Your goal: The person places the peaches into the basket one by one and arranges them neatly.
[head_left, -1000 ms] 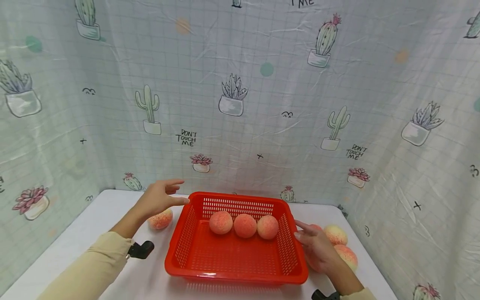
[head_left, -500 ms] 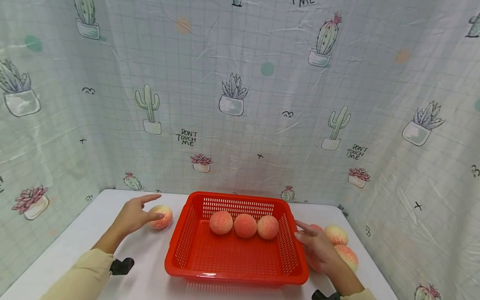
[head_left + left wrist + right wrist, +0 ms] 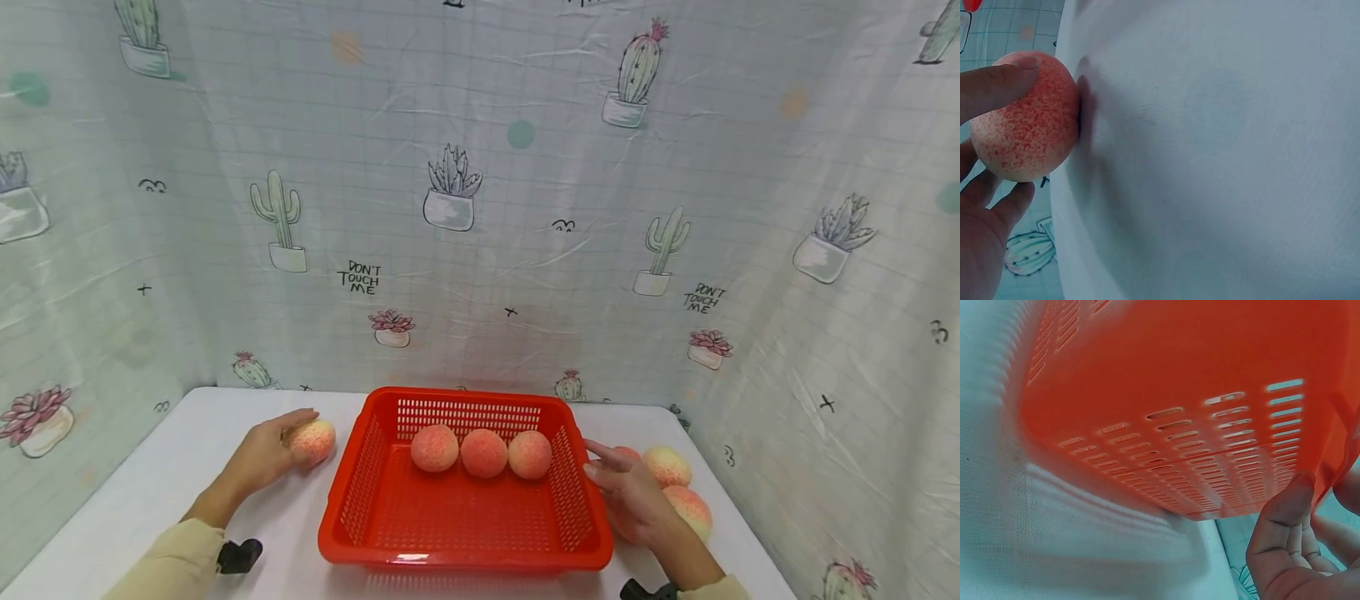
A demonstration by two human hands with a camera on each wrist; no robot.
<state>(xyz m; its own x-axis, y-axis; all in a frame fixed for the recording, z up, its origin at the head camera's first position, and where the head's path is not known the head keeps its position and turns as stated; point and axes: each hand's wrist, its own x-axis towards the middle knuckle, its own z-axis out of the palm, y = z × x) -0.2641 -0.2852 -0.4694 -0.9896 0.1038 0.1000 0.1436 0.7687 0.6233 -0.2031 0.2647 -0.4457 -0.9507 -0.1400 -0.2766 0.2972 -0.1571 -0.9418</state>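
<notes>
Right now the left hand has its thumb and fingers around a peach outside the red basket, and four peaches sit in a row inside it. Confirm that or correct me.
The count is wrong: the head view shows three peaches in a row inside the red basket. The left hand does have its thumb and fingers around a peach outside it.
</notes>
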